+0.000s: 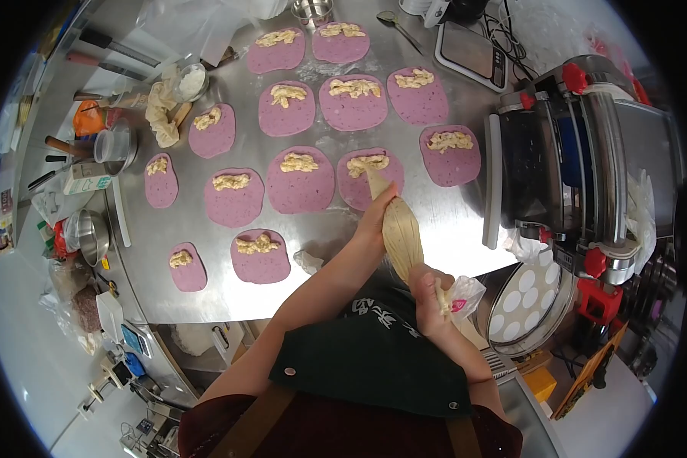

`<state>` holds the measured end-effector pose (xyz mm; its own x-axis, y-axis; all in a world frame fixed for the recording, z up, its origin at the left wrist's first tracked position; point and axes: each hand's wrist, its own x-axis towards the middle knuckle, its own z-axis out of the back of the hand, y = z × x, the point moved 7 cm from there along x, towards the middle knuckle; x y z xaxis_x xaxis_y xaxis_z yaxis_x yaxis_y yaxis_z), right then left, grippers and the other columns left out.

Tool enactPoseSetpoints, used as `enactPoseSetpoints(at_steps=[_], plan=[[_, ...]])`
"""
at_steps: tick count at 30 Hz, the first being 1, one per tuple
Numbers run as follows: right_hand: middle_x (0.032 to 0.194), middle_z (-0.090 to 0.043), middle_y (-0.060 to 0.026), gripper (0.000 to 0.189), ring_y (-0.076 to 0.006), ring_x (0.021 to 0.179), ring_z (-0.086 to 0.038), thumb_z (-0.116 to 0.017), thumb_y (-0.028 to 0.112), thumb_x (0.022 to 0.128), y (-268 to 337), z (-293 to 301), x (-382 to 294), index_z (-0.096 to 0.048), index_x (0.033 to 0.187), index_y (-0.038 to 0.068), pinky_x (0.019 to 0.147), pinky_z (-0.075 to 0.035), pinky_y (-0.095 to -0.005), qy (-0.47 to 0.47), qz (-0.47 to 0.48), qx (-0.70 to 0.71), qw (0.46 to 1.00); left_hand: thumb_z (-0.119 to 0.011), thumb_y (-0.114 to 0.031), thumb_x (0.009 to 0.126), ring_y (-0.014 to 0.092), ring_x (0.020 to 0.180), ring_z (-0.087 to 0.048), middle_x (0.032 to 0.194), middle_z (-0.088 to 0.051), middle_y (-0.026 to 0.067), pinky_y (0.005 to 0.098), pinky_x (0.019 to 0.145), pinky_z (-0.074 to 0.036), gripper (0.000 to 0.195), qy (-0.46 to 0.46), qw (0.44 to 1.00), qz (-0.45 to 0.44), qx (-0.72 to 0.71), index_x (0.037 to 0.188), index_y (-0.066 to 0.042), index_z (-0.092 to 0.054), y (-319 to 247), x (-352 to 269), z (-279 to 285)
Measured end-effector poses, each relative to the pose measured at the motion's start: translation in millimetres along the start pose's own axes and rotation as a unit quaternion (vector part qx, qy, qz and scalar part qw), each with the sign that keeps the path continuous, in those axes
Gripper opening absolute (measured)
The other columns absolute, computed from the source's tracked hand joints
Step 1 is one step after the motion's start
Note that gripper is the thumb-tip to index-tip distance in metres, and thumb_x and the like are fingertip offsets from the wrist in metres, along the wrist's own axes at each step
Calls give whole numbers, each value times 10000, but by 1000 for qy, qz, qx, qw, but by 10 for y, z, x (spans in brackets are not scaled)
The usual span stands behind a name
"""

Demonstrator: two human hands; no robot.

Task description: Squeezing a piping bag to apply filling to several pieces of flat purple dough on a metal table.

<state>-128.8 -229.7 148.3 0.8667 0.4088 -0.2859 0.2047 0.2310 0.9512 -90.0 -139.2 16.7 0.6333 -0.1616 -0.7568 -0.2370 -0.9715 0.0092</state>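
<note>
Both my hands hold a filled piping bag [402, 235] of pale, lumpy filling. My left hand [376, 214] is closed around its narrow front part, and my right hand [432, 295] grips the gathered rear end, where clear plastic sticks out. The bag's tip is at the filling strip [367, 165] on a flat purple dough piece [362, 192]. Several more flattened purple dough pieces [300, 192] lie around it on the steel table, each with filling near its far edge. A small dough piece [188, 277] lies at the near left.
A dough sheeter [572, 160] with red knobs stands on the right, beside a digital scale [470, 54]. At the left are a bowl of white powder [192, 83], a crumpled piping bag [163, 111] and knives [117, 48]. A spoon [399, 30] lies at the back.
</note>
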Motion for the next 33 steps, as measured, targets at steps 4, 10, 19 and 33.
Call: enactPoseSetpoints(at_steps=[4,10,19,33], plan=[[533,-263,36,371,-68,495,-250,-331,275,858,-47,10,-17,-304,535,95,442,-179,-219,-7,4,-15,1000,-618,-255,694,143,512,-496,631,-474,29,279,440,-432,250,14,1000,6,-2,778,-98,-443,31,37,-16],[558,-245,40,373,-66,523,-235,-323,296,860,-86,-7,-27,-277,550,93,469,-187,-211,13,4,7,1000,-623,-262,689,140,510,-490,631,-472,25,277,444,-428,254,14,1000,13,13,773,-101,-446,55,1,-75],[568,-280,35,371,-70,542,-258,-320,309,856,-97,65,-82,-298,559,87,483,-202,-208,-7,-3,-30,1000,-603,-268,703,132,531,-513,642,-504,21,260,457,-440,214,35,999,17,12,765,-104,-480,164,133,-116],[465,-274,-11,394,-112,419,-272,-325,248,833,160,144,57,-303,486,63,404,-185,-261,-49,60,-113,991,-568,-288,728,128,446,-505,555,-495,11,253,410,-441,194,30,999,27,35,695,-120,-477,255,216,-109]])
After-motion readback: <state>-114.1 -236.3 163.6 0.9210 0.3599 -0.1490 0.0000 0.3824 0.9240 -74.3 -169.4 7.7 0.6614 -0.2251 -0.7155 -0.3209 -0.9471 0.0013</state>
